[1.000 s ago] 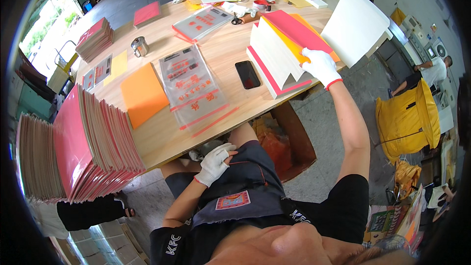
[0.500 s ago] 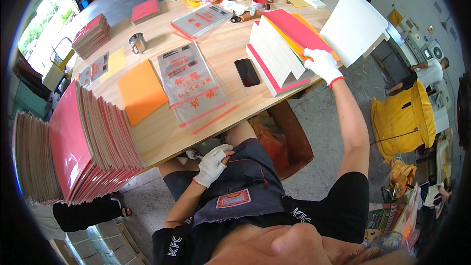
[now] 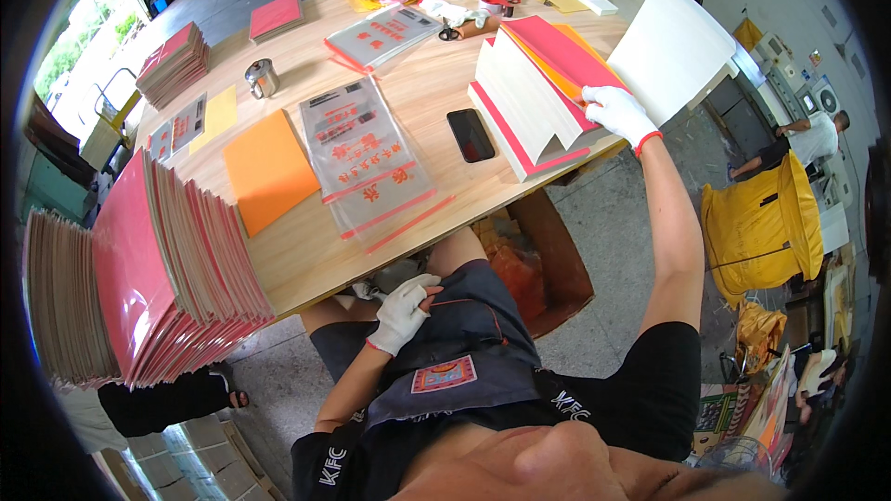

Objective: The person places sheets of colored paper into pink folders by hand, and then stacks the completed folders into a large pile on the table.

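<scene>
At the table's right front corner stands a thick stack of white paper [image 3: 522, 97] with red sheets [image 3: 557, 44] and orange sheets [image 3: 587, 48] on top. My right hand [image 3: 620, 115], in a white glove with a red cuff, is closed on the near edge of the top red sheet. Its thumb is partly hidden. My left hand [image 3: 401, 317], gloved too with some fingertips bare, lies over my lap below the table edge. Its fingers are loosely bent and slightly apart, with nothing visible in them. A black phone [image 3: 471, 135] lies left of the stack.
Clear printed plastic bags [image 3: 367, 153] and orange sheets [image 3: 269, 172] cover the table's middle. Tall red-covered stacks [image 3: 176, 269] stand at left, a metal mug [image 3: 262, 79] farther back. White sheets [image 3: 670, 56] rise at right. An open carton [image 3: 548, 269] sits below the edge.
My right hand has shifted slightly right along the stack's near edge. The top red sheet now covers more of the orange beside my fingers. My left hand has stayed in place.
</scene>
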`<state>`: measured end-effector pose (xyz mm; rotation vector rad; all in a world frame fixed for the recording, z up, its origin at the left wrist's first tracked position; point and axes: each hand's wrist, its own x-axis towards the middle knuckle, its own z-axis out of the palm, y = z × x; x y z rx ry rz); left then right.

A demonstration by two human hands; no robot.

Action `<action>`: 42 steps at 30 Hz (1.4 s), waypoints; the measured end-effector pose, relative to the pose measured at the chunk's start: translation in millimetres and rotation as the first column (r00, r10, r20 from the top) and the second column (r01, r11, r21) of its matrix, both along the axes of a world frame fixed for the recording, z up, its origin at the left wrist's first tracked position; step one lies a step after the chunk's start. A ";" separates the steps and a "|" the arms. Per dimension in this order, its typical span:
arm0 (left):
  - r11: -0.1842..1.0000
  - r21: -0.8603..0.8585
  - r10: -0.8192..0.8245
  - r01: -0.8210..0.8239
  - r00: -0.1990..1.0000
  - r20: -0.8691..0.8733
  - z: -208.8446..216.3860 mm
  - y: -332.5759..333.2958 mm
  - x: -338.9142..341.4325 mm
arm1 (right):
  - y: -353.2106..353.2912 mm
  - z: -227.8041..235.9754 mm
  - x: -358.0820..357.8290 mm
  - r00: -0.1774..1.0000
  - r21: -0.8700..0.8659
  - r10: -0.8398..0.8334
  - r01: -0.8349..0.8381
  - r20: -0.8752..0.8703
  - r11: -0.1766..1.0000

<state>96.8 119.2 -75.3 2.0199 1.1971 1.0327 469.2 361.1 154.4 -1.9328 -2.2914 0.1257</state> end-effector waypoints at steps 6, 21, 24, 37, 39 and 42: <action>1.000 0.010 -0.010 0.010 0.999 -0.034 5.1 2.7 3.5 | -7.3 -20.0 -28.3 0.896 0.155 -0.061 -0.009 0.440 0.988; 0.994 0.082 -0.076 0.078 0.997 -0.027 -1.7 22.7 -5.5 | -71.1 -62.2 95.6 0.961 0.724 -0.166 0.277 -0.222 0.632; 0.992 0.084 -0.085 0.092 0.993 -0.078 23.7 45.3 -7.6 | -51.7 -86.7 132.4 0.432 -0.154 -0.469 0.587 -0.770 0.795; 0.966 -0.188 0.251 -0.179 0.830 0.498 76.1 131.3 -55.0 | -76.3 -115.9 -28.9 0.469 0.107 0.081 0.029 -0.879 0.994; 0.984 -0.154 0.173 -0.091 0.711 0.682 96.1 144.6 -58.0 | -77.8 -140.3 -57.5 0.610 0.207 0.204 -0.066 -0.766 0.976; 0.989 -0.150 0.117 -0.011 0.678 0.726 81.3 151.0 -93.3 | -74.4 -174.9 -83.7 0.529 0.235 0.278 -0.149 -0.802 0.960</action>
